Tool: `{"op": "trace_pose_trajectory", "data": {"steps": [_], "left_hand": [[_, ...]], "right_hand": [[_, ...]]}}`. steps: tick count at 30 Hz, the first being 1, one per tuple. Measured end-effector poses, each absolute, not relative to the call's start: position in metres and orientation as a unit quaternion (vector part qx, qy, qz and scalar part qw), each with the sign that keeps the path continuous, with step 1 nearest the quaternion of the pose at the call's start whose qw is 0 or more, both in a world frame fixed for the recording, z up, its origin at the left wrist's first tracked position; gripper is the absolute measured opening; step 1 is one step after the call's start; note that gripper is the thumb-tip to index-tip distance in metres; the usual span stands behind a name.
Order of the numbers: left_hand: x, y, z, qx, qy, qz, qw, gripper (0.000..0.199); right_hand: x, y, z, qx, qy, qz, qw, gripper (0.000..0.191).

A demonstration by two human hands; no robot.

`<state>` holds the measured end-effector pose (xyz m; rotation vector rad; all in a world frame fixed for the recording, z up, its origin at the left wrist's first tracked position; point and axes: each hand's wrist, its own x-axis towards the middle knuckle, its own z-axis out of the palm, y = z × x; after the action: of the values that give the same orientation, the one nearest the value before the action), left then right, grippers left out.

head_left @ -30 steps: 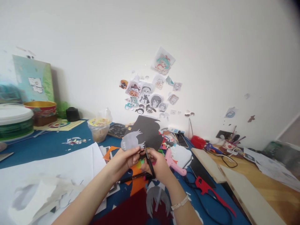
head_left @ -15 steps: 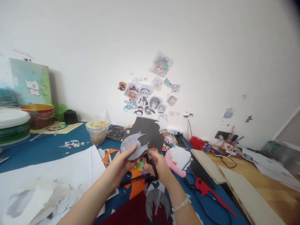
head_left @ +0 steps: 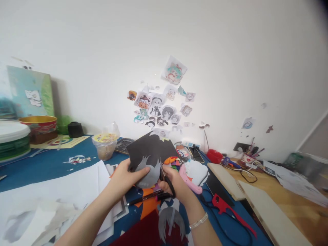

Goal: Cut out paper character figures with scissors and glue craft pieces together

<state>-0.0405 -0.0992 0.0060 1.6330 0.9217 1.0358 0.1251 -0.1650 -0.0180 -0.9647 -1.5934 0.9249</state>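
My left hand (head_left: 130, 176) pinches a black sheet of paper (head_left: 151, 148) together with a grey paper cutout (head_left: 147, 176) that lies over its lower part, spiky tips upward. The thumb presses on the grey piece; the fingers behind are hidden. My right hand (head_left: 173, 181) is closed round black-handled scissors (head_left: 170, 186), whose blades meet the right edge of the papers. Below the hands, a pen (head_left: 143, 198) rests over orange paper (head_left: 147, 209). A grey hair-shaped cutout (head_left: 166, 220) lies on dark red material (head_left: 139, 232) closest to me.
On the right are a pink glue gun (head_left: 191, 181), a red-handled tool (head_left: 225, 205), a cable and pale boards (head_left: 269, 208). White paper sheets (head_left: 84, 181) and scraps cover the left. Behind stand a lidded plastic cup (head_left: 105, 145), a tub (head_left: 14, 138) and a red tin (head_left: 38, 126).
The black sheet and grey cutout have been turned in my left hand, so the cutout's spikes now point upward. My left hand has shifted slightly left; the scissors stay at the right edge.
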Motion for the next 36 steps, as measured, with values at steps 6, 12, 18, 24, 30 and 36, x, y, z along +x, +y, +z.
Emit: {"op": "trace_pose_trajectory", "data": {"steps": [6, 12, 18, 24, 30, 36], "left_hand": [[-0.039, -0.104, 0.007, 0.657, 0.384, 0.424, 0.491, 0.041], [-0.032, -0.115, 0.013, 0.592, 0.394, 0.464, 0.529, 0.045], [-0.032, -0.118, 0.015, 0.585, 0.393, 0.463, 0.537, 0.047], [-0.036, -0.112, 0.013, 0.615, 0.39, 0.444, 0.522, 0.045], [-0.041, -0.104, 0.009, 0.652, 0.376, 0.443, 0.487, 0.039], [-0.046, -0.102, 0.011, 0.618, 0.33, 0.42, 0.577, 0.042]], "right_hand": [[0.118, -0.164, -0.015, -0.36, -0.625, 0.407, 0.561, 0.059], [0.118, -0.16, -0.021, -0.37, -0.616, 0.378, 0.583, 0.06], [0.12, -0.156, -0.029, -0.377, -0.609, 0.36, 0.599, 0.057], [0.123, -0.152, -0.033, -0.383, -0.606, 0.351, 0.602, 0.055], [0.124, -0.154, -0.032, -0.411, -0.599, 0.354, 0.589, 0.05], [0.118, -0.152, -0.032, -0.419, -0.594, 0.337, 0.599, 0.051]]}}
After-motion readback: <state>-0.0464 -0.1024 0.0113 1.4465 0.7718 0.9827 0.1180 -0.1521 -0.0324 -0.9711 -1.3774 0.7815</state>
